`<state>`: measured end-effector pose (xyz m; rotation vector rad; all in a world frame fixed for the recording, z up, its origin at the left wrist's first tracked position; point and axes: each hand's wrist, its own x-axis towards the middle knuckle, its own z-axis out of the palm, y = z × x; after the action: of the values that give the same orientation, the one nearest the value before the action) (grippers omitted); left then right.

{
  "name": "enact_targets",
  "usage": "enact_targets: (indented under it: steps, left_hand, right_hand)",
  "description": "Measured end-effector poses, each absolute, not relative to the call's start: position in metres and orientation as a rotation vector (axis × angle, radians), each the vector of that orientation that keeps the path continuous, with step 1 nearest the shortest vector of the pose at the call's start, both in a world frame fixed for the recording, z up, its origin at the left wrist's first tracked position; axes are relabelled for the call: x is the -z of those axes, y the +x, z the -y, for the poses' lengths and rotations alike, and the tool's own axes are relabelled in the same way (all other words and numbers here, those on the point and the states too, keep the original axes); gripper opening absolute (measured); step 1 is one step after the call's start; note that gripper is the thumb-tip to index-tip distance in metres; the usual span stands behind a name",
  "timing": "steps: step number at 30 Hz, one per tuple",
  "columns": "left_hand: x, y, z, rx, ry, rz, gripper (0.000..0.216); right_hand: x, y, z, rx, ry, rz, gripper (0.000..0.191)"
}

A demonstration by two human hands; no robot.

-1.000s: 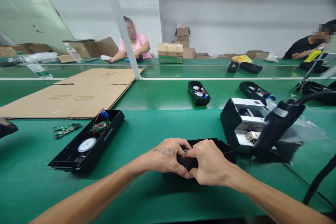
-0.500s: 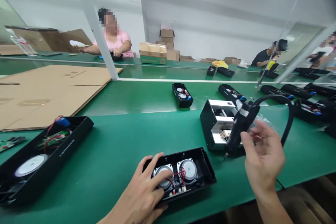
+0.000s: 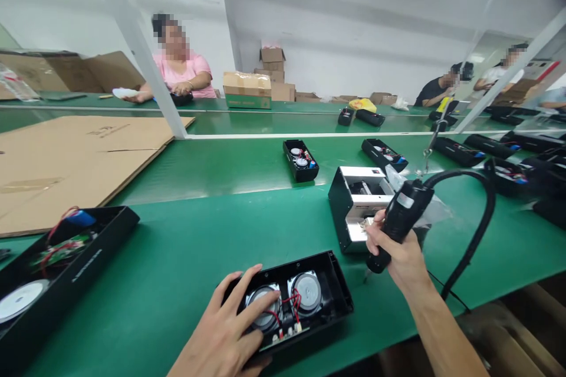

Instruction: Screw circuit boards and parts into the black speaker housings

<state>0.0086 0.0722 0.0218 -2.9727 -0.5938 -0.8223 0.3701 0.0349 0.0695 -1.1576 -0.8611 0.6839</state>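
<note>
A black speaker case lies on the green bench in front of me, its inside showing two round speakers and red wires. Across its left end is my left hand, gripping the case with fingers over the far wall and one finger on the left speaker. My right hand is wrapped round a black electric screwdriver, which hangs from a hook and has a thick black cable. The screwdriver's tip points down at the bench, apart from the case, in front of a black and silver screw feeder.
At left lies a longer black case with a circuit board and wires. Flat cardboard covers the back left. More black cases stand farther back and at right. A slanted white post rises at left. Several people sit across.
My right hand has moved from beside the screwdriver to a grip around it, and the screwdriver is more tilted. My left hand stays on the case. The whole view has shifted slightly.
</note>
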Motion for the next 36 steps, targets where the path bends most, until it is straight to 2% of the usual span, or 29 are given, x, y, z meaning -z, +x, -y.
enact_targets:
  steps: [7, 10, 13, 18, 22, 27, 30, 36]
  left_hand:
    - [-0.022, 0.008, -0.074, 0.781, -2.964, 0.664, 0.041]
    - [-0.025, 0.009, -0.074, 0.785, -2.961, 0.656, 0.040]
    - [-0.027, 0.011, -0.073, 0.826, -2.966, 0.643, 0.040]
    - [-0.025, 0.012, -0.073, 0.936, -2.990, 0.624, 0.041]
    - [-0.024, 0.011, -0.073, 0.924, -3.005, 0.610, 0.041]
    - [-0.029, 0.008, -0.067, 0.789, -3.057, 0.693, 0.039]
    - [-0.033, 0.008, -0.063, 0.716, -3.095, 0.722, 0.036]
    - [-0.033, 0.008, -0.061, 0.618, -3.134, 0.789, 0.029]
  right_hand:
    - [-0.128, 0.385, -0.046, -0.122, -0.989, 0.837, 0.041]
    - [-0.130, 0.388, -0.059, -0.058, -1.106, 0.908, 0.037]
    - [-0.126, 0.383, -0.064, -0.171, -1.222, 0.982, 0.033]
    - [-0.126, 0.368, -0.041, -0.547, -1.342, 1.057, 0.040]
    - [-0.133, 0.355, -0.003, -0.761, -1.194, 1.066, 0.044]
    - [-0.144, 0.309, 0.027, -0.725, -0.943, 1.040, 0.026]
    - [-0.147, 0.266, 0.025, -0.672, -0.793, 1.045, 0.025]
    - [-0.148, 0.207, 0.004, -0.899, -0.796, 1.216, 0.017]
